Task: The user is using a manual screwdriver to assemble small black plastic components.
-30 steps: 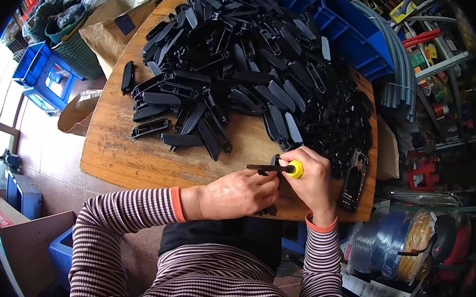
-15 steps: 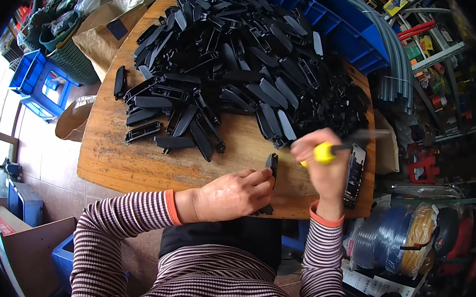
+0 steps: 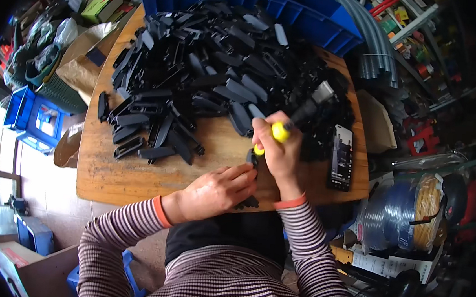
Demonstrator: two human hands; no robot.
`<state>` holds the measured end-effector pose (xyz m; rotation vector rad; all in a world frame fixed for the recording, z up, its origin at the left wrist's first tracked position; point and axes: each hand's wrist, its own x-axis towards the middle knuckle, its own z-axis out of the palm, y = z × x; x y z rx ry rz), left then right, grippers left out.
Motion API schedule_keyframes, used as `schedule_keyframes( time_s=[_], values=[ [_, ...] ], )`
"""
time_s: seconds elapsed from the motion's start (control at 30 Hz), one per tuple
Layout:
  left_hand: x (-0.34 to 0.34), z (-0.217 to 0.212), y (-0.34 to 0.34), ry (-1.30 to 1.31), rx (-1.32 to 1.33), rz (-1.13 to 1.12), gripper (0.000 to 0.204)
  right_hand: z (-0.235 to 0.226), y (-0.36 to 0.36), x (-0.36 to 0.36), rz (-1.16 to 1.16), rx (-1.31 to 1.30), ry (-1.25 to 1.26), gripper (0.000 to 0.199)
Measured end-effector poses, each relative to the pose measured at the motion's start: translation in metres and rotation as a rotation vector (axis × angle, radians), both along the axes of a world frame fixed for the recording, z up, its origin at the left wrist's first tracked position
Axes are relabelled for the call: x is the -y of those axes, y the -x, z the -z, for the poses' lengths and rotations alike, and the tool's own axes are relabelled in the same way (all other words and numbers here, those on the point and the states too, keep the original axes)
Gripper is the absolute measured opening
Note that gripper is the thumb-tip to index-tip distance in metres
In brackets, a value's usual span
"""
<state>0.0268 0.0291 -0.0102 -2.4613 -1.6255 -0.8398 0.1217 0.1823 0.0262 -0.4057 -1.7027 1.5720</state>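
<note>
Barely started: big heap of black plastic parts (image 3: 222, 73) untouched on table (image 3: 133, 179). Left hand (image 3: 220, 189) pinching one small black part (image 3: 252, 159), right hand (image 3: 280, 149) gripping yellow-handled hammer (image 3: 291, 122) over it.

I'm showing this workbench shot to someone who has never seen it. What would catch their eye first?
First, the big heap of black plastic parts covering most of the wooden table, with blue bins behind it. Next, at the near edge, the right hand gripping a yellow-handled tool over a small black piece that the left hand steadies. A dark phone lies to the right.
</note>
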Motion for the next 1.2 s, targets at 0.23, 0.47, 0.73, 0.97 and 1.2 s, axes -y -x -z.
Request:
schedule_keyframes(
  time_s=[0.23,0.47,0.73,0.97,1.2],
  values=[
    [0.003,-0.007,0.001,0.052,-0.026,-0.024,0.034,-0.013,-0.018,-0.014,0.057,0.264,-0.302,0.019],
    [-0.002,-0.008,0.003,0.062,-0.045,0.008,0.047,0.007,-0.057,-0.011,0.065,0.472,-0.492,0.022],
    [-0.014,-0.018,0.004,0.115,-0.166,0.041,0.048,0.005,-0.076,-0.011,0.058,0.617,-0.546,0.021],
    [-0.005,-0.033,0.034,-0.038,-0.060,-0.104,0.039,0.019,-0.087,-0.019,0.121,0.504,-0.427,0.017],
    [0.029,-0.031,0.027,0.013,-0.210,-0.082,0.036,0.015,-0.067,-0.008,-0.031,0.578,-0.623,0.017]
  ],
)
